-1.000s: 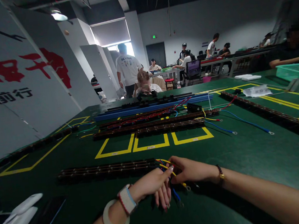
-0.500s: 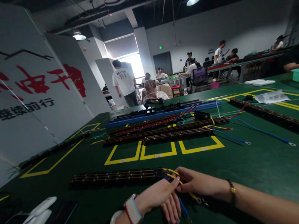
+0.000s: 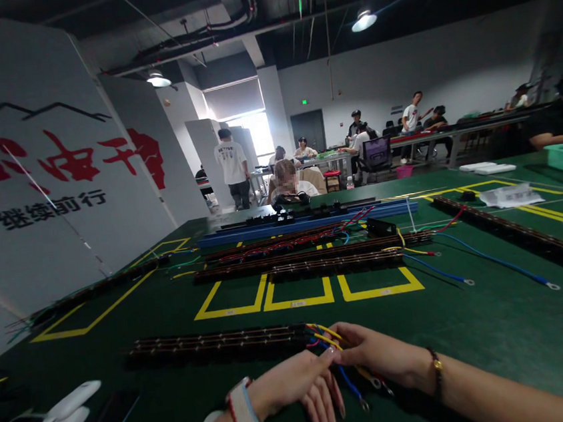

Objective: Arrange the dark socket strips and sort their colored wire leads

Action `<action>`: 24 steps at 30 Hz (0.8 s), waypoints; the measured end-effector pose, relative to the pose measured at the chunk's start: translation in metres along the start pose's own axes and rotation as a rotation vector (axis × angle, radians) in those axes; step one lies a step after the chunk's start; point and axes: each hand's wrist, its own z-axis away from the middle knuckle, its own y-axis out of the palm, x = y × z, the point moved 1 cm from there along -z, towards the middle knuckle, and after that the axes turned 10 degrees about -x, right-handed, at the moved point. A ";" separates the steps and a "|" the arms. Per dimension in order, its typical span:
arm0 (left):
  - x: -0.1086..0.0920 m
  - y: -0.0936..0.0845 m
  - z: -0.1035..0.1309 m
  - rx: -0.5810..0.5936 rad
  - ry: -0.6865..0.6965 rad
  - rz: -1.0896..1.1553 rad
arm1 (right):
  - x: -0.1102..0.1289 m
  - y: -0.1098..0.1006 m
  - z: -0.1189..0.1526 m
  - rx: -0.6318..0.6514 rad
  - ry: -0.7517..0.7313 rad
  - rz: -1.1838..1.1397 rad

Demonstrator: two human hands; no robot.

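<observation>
Both: left hand, right hand pinching thin insulated wires beside long ribbed strip.

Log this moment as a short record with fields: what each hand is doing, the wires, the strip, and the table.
left hand: fingers meet the right hand's at the wire bundle
right hand: pinches the coloured wires
wires: yellow, blue and red, with ring ends, coming out of the strip's right end
terminal strip: long, dark, lying flat
table: green mat with yellow boxes
behind: more strips and loose blue wires
</observation>
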 end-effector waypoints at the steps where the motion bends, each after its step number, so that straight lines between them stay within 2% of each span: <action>1: 0.001 0.001 -0.001 0.001 -0.008 0.046 | 0.002 0.001 -0.001 -0.015 0.026 0.000; 6: 0.000 0.010 -0.007 0.012 -0.016 0.369 | 0.008 0.001 -0.005 -0.085 0.107 0.057; 9: -0.002 0.016 -0.010 -0.019 0.041 0.560 | 0.007 -0.002 -0.007 -0.057 0.105 0.124; 13: -0.003 0.021 -0.010 -0.067 0.057 0.654 | 0.003 -0.006 -0.010 -0.071 0.138 0.299; 15: -0.005 0.022 -0.009 -0.067 0.059 0.677 | 0.004 -0.007 -0.012 -0.143 0.072 0.523; 19: -0.010 0.025 -0.007 -0.073 0.109 0.747 | 0.008 -0.004 -0.014 -0.254 -0.186 0.968; 21: -0.011 0.025 -0.007 -0.070 0.125 0.785 | 0.009 -0.001 -0.013 -0.248 -0.239 1.038; 24: -0.010 0.026 -0.008 -0.069 0.139 0.829 | 0.011 0.003 -0.009 -0.252 -0.236 1.088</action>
